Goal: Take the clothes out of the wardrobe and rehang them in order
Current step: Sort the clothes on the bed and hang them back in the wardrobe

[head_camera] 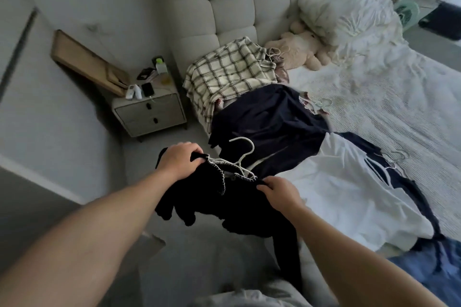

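Both hands grip one black garment at its shoulders, on a white hanger, held over the bed edge.

Left hand curls round the left shoulder; right hand pinches the right shoulder. Hanger hook points up, free. Already laid on the bed: plaid shirt, navy garment, white garment, some with hangers visible. Judgement: removal stage well along or done; wardrobe not in view, rehanging in order not yet begun.
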